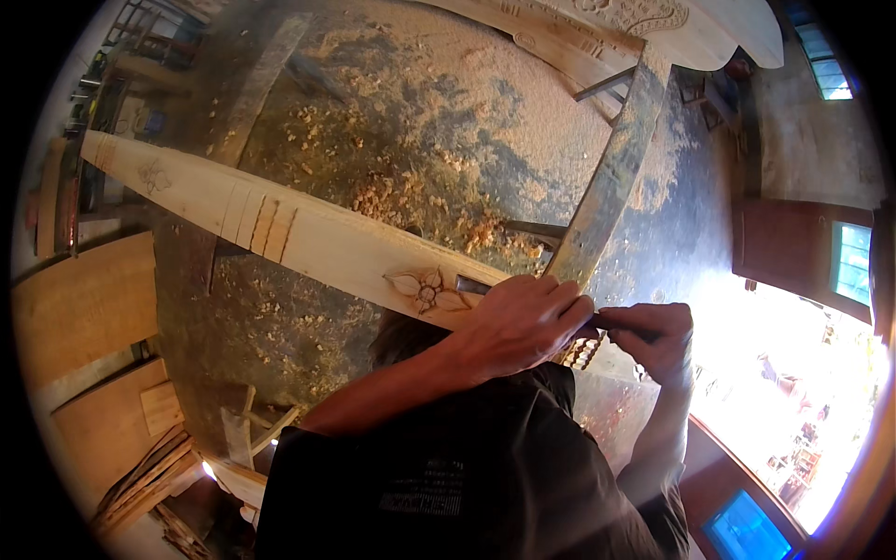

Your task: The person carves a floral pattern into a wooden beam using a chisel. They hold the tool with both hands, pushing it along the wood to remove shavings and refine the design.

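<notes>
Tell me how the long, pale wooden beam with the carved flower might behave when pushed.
The long, pale wooden beam is probably stiff, being solid-looking timber. Its great length suggests real weight. Its broad, flat-looking upper face makes sliding seem likelier than rolling.

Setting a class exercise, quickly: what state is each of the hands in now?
Left hand: fingers curled at the tool; whether it grips cannot be told.
Right hand: closed, holding the tool.

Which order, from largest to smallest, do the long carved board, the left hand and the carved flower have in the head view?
1. Long carved board
2. Left hand
3. Carved flower
</notes>
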The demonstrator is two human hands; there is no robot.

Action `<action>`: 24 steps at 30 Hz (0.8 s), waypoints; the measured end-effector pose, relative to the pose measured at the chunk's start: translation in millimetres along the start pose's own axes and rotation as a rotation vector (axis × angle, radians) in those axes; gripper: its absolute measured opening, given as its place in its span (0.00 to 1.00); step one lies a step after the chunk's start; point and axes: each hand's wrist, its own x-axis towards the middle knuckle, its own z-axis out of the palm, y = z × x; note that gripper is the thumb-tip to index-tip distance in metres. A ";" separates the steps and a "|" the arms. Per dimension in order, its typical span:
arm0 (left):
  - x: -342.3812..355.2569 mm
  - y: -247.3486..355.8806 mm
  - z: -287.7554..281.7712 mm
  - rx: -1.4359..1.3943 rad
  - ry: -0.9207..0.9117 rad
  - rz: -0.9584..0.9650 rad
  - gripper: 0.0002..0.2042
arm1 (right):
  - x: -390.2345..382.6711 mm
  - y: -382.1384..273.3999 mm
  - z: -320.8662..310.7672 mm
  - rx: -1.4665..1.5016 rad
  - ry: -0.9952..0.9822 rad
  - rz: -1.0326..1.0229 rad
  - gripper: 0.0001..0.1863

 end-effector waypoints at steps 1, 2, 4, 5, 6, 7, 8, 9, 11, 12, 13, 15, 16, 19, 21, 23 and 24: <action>1.2 -0.3 -0.1 -0.006 0.013 -0.004 0.16 | 2.4 1.2 -1.1 0.011 -0.007 0.010 0.16; 1.2 -0.3 0.6 -0.012 0.017 -0.013 0.16 | 4.1 2.9 -3.1 0.022 -0.013 0.021 0.16; 2.9 0.7 1.2 -0.014 0.022 -0.026 0.16 | 7.9 4.1 -4.1 0.065 -0.001 -0.002 0.16; 3.5 0.7 1.1 -0.004 0.025 -0.016 0.16 | 8.9 3.1 -6.1 0.031 -0.018 0.009 0.16; 3.7 0.1 1.0 0.004 0.031 -0.007 0.16 | 10.0 0.8 -9.6 -0.006 -0.036 0.020 0.17; 3.8 -0.4 0.7 0.013 0.038 0.001 0.16 | 10.7 -0.1 -12.1 -0.043 -0.054 0.030 0.17; 3.8 -0.5 0.0 0.019 0.042 0.013 0.16 | 9.3 1.5 -12.2 -0.045 -0.039 -0.007 0.17; 3.8 -0.8 -1.4 0.024 0.047 0.025 0.15 | 6.6 3.4 -11.5 -0.049 -0.023 -0.044 0.17; 3.8 -1.4 -2.8 0.026 0.060 0.029 0.15 | 7.1 4.4 -10.6 -0.056 -0.016 -0.084 0.17; 4.0 -1.0 -2.5 0.025 0.068 0.023 0.15 | 8.5 4.9 -11.1 -0.060 -0.022 -0.090 0.17; 4.4 -0.6 -2.3 0.024 0.076 0.017 0.15 | 9.3 5.3 -11.4 -0.063 -0.028 -0.096 0.16; 5.7 0.4 -2.6 0.022 0.097 0.006 0.15 | 9.5 5.2 -9.7 -0.022 -0.008 -0.076 0.16; 6.0 0.5 -3.0 0.019 0.107 0.000 0.15 | 9.7 4.8 -8.7 -0.002 0.002 -0.064 0.16; 5.6 0.9 -4.2 0.019 0.115 0.002 0.16 | 10.9 -3.1 -13.5 -0.043 -0.032 -0.059 0.16; 5.2 -0.2 -3.7 0.020 0.122 0.003 0.16 | 11.7 -1.1 -13.2 -0.038 -0.028 -0.068 0.16; 5.3 -1.3 -3.6 0.017 0.125 0.008 0.17 | 13.0 -2.5 -13.6 -0.031 -0.030 -0.060 0.16; 5.4 -1.6 -3.7 0.014 0.122 0.010 0.18 | 13.8 -5.7 -14.7 -0.024 -0.036 -0.046 0.15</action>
